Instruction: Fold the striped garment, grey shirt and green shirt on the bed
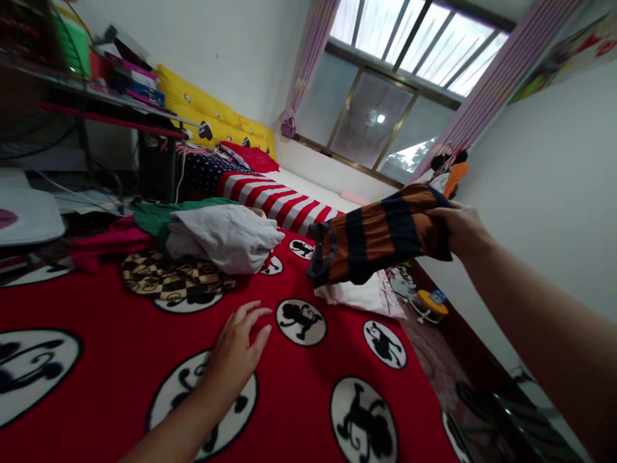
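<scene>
1. Brown-and-navy striped garment (376,231): your right hand (460,228) grips its right end, holding it raised above the far right of the red blanket (289,392).
2. Your left hand (238,341), fingers parted and gripping nothing, is at near left; you cannot tell whether it touches the blanket.
3. Expect light, soft, limp cloth, probably neither slippery nor fragile.
4. Take the free left end at its grey band (332,247) to limit sagging.
</scene>
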`<state>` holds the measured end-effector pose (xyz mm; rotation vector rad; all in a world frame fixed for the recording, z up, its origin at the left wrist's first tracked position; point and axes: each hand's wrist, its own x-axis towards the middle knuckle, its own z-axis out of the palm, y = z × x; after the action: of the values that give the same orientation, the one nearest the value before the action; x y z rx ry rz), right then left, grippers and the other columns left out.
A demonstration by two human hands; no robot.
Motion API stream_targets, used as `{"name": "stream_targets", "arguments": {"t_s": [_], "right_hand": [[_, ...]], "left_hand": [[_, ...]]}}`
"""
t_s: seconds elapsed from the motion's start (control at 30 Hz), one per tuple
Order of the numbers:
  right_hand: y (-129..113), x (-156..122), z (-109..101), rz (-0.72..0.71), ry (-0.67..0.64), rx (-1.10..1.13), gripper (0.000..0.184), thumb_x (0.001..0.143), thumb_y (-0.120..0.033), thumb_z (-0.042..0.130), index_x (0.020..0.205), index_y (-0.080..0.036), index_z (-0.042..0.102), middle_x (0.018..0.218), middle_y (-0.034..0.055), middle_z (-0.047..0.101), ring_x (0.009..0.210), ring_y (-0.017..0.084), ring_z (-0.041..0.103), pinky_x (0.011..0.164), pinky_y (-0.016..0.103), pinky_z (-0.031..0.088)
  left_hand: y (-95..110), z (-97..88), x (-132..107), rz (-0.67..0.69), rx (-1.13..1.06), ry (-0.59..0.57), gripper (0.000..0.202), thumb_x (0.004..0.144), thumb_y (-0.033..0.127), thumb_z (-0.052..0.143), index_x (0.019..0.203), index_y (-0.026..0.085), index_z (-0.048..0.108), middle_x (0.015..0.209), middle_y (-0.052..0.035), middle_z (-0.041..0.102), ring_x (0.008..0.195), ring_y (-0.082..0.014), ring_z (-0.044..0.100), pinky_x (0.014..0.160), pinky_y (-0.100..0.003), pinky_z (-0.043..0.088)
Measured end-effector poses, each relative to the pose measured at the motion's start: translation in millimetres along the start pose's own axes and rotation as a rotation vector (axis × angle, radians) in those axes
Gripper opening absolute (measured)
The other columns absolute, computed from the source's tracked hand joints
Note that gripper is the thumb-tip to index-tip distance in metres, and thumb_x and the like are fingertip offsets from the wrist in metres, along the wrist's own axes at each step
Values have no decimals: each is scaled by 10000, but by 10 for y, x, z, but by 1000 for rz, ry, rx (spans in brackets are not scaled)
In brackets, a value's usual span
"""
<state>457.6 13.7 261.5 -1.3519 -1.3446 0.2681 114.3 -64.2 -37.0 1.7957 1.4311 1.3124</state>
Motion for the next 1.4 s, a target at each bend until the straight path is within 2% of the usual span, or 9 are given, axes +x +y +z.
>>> {"name": "stream_targets", "arguments": {"t_s": [0.2, 0.37, 0.47, 0.6, 0.73, 0.83, 1.03, 1.23, 1.4], "right_hand": [[1266, -249, -431, 346, 219, -264, 401, 670, -227, 701, 1041, -110, 604, 946, 205, 674, 792, 266, 658, 705, 410, 502], [1853, -1017, -128, 282, 204, -356, 554, 652, -315, 683, 1134, -63, 578, 1190, 241, 609, 1123, 326, 581, 956, 451, 431], [1773, -1609, 257, 180, 107, -332, 517, 692, -382, 654, 1141, -132, 603, 1240, 158, 617, 1192, 273, 546, 1042, 404, 375], [1280, -2439, 743, 71, -145, -230, 436, 764, -365, 600, 1155, -173, 614, 1237, 127, 632, 1200, 270, 543, 1068, 442, 355], [756, -3141, 1132, 96, -307, -31, 351, 758, -234, 610, 1108, -239, 642, 1274, 74, 610, 1228, 245, 522, 1075, 421, 361], [591, -3475, 1366, 119, -327, 116, 304, 724, -177, 615, 1019, -235, 658, 1233, 73, 616, 1149, 241, 575, 1004, 399, 437], [685, -3646, 1539, 164, -184, 261, 195, 736, -213, 582, 924, -183, 622, 956, 75, 658, 841, 209, 669, 790, 355, 533], [670, -3665, 1433, 317, -239, 384, 222, 790, -324, 571, 968, -192, 587, 787, 58, 683, 772, 238, 690, 636, 341, 547], [720, -3663, 1450, 252, -282, 314, 154, 797, -291, 562, 911, -200, 611, 799, 50, 681, 773, 228, 680, 669, 340, 536]], "left_hand": [[19, 35, -8, 1, 124, -29, 307, 812, 380, 486, 1049, 289, 658, 1246, -51, 588, 1164, -272, 535, 1043, -469, 405], [-2, 49, -7, 28, 188, -57, 308, 819, 367, 488, 1064, 279, 654, 1256, -48, 577, 1171, -265, 523, 1049, -463, 395], [2, 46, -4, 41, 217, -69, 295, 823, 335, 496, 1061, 270, 659, 1259, -50, 570, 1161, -259, 525, 1041, -449, 400], [10, 28, 2, 81, 227, -66, 283, 837, 295, 490, 1058, 255, 662, 1248, -56, 571, 1151, -252, 532, 1032, -433, 406], [18, -1, 6, 118, 224, -82, 259, 841, 276, 491, 1013, 250, 684, 1219, -53, 587, 1135, -246, 546, 1026, -412, 410], [22, -23, 11, 138, 214, -108, 253, 842, 255, 494, 992, 236, 697, 1210, -60, 591, 1125, -244, 552, 1018, -403, 414], [22, -40, 10, 177, 250, -150, 232, 817, 182, 525, 941, 204, 720, 1166, -78, 605, 1099, -233, 559, 1019, -376, 405], [71, -21, -68, 253, 365, -189, 219, 800, 168, 542, 896, 205, 735, 1148, -90, 614, 1104, -258, 547, 996, -404, 406], [171, -303, 300, 384, 418, -374, 147, 670, 153, 663, 759, 232, 749, 895, -23, 699, 892, -204, 629, 847, -286, 482]]}}
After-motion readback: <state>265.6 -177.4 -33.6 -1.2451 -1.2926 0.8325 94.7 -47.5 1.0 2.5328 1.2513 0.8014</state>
